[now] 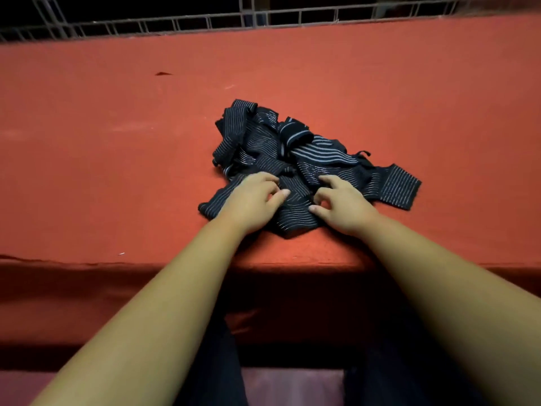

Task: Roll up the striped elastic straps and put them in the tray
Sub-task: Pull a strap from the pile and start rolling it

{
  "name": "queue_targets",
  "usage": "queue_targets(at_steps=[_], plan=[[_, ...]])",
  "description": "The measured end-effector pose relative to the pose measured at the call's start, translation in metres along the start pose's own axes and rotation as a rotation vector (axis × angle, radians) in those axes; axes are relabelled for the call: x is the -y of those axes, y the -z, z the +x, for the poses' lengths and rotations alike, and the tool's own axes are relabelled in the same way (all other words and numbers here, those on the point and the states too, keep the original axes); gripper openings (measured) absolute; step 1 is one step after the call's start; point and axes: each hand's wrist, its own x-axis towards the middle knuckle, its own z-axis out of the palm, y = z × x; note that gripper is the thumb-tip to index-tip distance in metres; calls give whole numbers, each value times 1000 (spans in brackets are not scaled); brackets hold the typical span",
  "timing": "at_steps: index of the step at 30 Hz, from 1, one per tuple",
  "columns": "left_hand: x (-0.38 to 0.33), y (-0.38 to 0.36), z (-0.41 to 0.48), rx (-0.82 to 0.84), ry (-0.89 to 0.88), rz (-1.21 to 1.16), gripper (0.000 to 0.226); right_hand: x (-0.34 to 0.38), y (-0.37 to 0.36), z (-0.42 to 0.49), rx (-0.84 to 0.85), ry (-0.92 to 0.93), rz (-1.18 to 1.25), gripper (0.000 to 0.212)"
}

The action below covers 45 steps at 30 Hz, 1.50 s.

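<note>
Dim indoor work spot, red-clothed table [117, 148], metal grille [175, 23] behind

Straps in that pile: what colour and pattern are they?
The straps are dark with thin pale stripes; head view.

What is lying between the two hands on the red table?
A stretch of dark striped strap from the tangled pile lies between the left hand and the right hand, over the red cloth. The head view shows it.

Open red tabletop [102, 142] flanks strap pile [292, 153]; wire grid [205, 22] behind.
</note>
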Motion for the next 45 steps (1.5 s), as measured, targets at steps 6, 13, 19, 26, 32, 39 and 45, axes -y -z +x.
queue_targets(at_steps=[6, 13, 19, 26, 32, 39, 45], plan=[[-16, 10, -29, 194, 105, -149, 71, 30, 32, -18, -99, 3, 181, 14], [-38, 45, -23, 67, 132, -656, 10, 93, 87, -14, -342, -92, 525, 11], [-47, 78, -24, 250, 103, -919, 39, 117, 138, 4, -519, -252, 1075, 10], [-51, 84, -36, 213, 203, -993, 13, 108, 183, 10, -698, -483, 2098, 24], [-72, 101, -11, -95, 333, -1222, 23, 107, 161, -6, -87, -596, 1547, 37], [-85, 136, 1, 67, 361, -1261, 33, 136, 150, -17, 18, -269, 1031, 46], [-82, 150, 1, 33, 326, -1151, 33, 131, 147, -12, -82, -62, 885, 19]])
